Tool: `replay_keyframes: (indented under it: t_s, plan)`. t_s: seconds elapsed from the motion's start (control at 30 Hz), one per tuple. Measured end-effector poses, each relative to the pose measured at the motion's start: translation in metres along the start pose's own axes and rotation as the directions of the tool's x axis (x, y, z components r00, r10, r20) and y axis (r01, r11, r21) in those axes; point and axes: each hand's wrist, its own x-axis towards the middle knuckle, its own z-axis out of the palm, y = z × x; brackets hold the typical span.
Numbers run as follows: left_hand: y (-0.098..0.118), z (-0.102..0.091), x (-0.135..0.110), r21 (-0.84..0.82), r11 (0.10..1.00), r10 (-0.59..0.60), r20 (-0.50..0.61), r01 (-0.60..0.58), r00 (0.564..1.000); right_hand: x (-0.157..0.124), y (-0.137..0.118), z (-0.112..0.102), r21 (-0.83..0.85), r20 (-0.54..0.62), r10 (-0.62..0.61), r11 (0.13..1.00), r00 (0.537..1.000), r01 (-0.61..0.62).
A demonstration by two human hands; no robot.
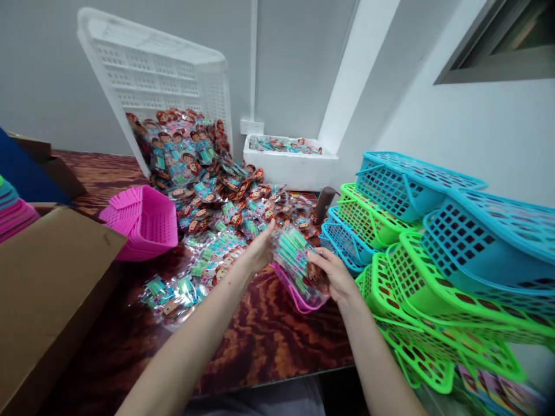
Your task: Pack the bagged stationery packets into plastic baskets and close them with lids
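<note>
A bundle of clear plastic packets (292, 251), with green strips and cartoon-figure cards inside, sits over a small pink basket (300, 303) on the table. My right hand (333, 271) grips the bundle at its right side, fingers over the front. At the left edge of the bundle is my left hand (261, 248), thumb stretched upward and palm turned toward the packets; its other fingers are partly hidden. Just left of it, more such packets (221, 254) lie fanned out, and a few loose ones (173, 294) are nearer to me.
A tipped white crate (151, 49) spills a large heap of packets (208, 196) across the table. Behind stands a white foam box (288, 167). Nested pink baskets (141, 222) and a cardboard box (52, 300) are at left; stacked blue baskets (472, 242) and green baskets (416, 277) fill the right.
</note>
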Motion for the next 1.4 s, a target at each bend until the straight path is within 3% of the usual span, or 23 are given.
replay_keyframes:
  t_s: [0.2,0.33,0.43,0.57,0.63,0.7,0.77,0.87,0.97,1.03,1.07,1.13,1.23,1.3,1.4]
  plan:
    - [-0.025,0.004,0.01,0.032,0.999,-0.016,0.042,0.014,0.999,0.023,0.028,-0.023,-0.394,-0.171,-0.175,0.914,0.97,0.096]
    - [-0.03,0.0,0.016,0.16,0.987,0.019,-0.026,-0.015,0.999,0.019,0.031,-0.024,-0.511,-0.057,-0.138,0.855,0.989,0.09]
    - [-0.035,-0.001,0.023,0.302,0.953,0.081,-0.141,-0.035,0.987,0.014,0.024,-0.021,-0.679,0.001,-0.139,0.727,0.99,0.103]
    - [-0.045,0.004,0.029,0.546,0.836,0.266,-0.326,-0.049,0.907,0.012,0.014,-0.019,-0.93,-0.108,-0.17,0.365,0.98,-0.039]
    - [-0.051,0.009,0.028,0.648,0.76,0.371,-0.369,-0.05,0.852,0.016,0.013,-0.019,-0.965,-0.117,-0.23,0.256,0.966,-0.056]
    - [-0.056,0.017,0.026,0.72,0.693,0.46,-0.389,-0.048,0.798,0.021,0.014,-0.018,-0.974,-0.029,-0.322,0.221,0.946,0.046]
    - [-0.061,0.024,0.026,0.766,0.641,0.521,-0.396,-0.041,0.756,0.026,0.016,-0.014,-0.941,0.132,-0.365,0.247,0.922,0.232]
    - [-0.067,0.028,0.024,0.803,0.594,0.576,-0.386,-0.044,0.72,0.03,0.021,-0.006,-0.847,0.353,-0.249,0.324,0.902,0.421]
    - [-0.079,0.021,0.016,0.826,0.558,0.641,-0.367,-0.081,0.674,0.03,0.028,0.0,-0.87,0.381,-0.134,0.283,0.915,0.404]
    - [-0.091,0.013,0.006,0.789,0.607,0.644,-0.416,-0.097,0.642,0.027,0.034,0.003,-0.908,0.337,-0.13,0.219,0.933,0.358]
    - [-0.099,0.009,0.0,0.749,0.656,0.615,-0.456,-0.096,0.644,0.026,0.037,0.005,-0.92,0.322,-0.139,0.186,0.936,0.344]
    - [-0.113,0.003,-0.011,0.654,0.753,0.509,-0.507,-0.074,0.696,0.021,0.042,0.011,-0.934,0.31,-0.166,0.13,0.936,0.332]
    - [-0.126,0.0,-0.019,0.61,0.79,0.423,-0.468,-0.062,0.776,0.011,0.045,0.021,-0.945,0.288,-0.17,0.108,0.942,0.308]
    - [-0.126,-0.003,-0.02,0.618,0.783,0.42,-0.442,-0.07,0.793,0.005,0.044,0.024,-0.947,0.27,-0.147,0.139,0.952,0.29]
    - [-0.114,-0.012,-0.021,0.65,0.757,0.425,-0.417,-0.063,0.804,0.004,0.038,0.019,-0.911,0.312,-0.076,0.258,0.947,0.321]
